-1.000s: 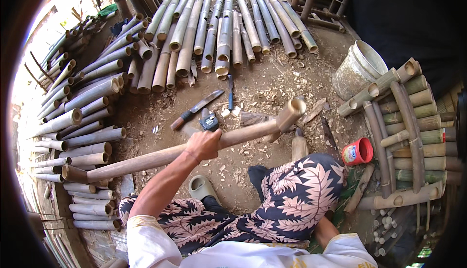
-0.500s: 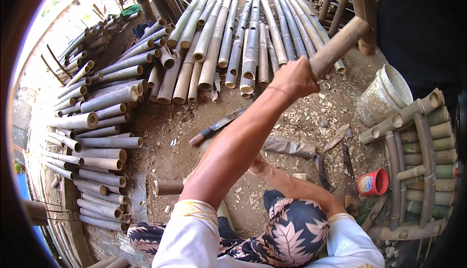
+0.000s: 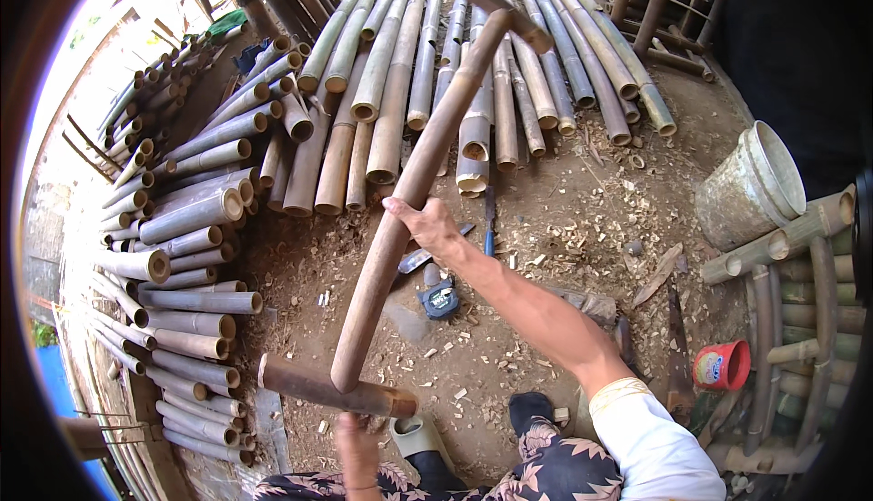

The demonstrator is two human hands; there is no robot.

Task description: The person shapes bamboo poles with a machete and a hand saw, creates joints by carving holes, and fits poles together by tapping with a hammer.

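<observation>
My right hand (image 3: 429, 226) is wrapped round the middle of a long brown bamboo pole (image 3: 371, 296), which slants up and away. A short bamboo crosspiece (image 3: 350, 395) lies across the pole's near end, and another crosspiece (image 3: 503, 12) crosses its far end. How firmly the parts are joined I cannot tell. My left hand (image 3: 356, 454) is just below the near crosspiece, smeared by motion, so its fingers are unclear. On the ground beyond the pole are a dark tape measure (image 3: 440, 300) and a chisel with a blue handle (image 3: 489, 241). A blade (image 3: 415, 260) is partly hidden by the pole.
Bamboo poles (image 3: 400, 74) lie in rows ahead, and a stack of bamboo (image 3: 195, 269) fills the left. At right stand a whitish bucket (image 3: 750, 183), a red tub (image 3: 721, 365) and a bamboo frame (image 3: 818, 319). Wood chips litter the dirt. My slippered foot (image 3: 418, 437) is close by.
My raised left arm has come down and left, to beside the near crosspiece. The bamboo at upper right has swung left, and my right hand now grips the pole. The view has shifted slightly.
</observation>
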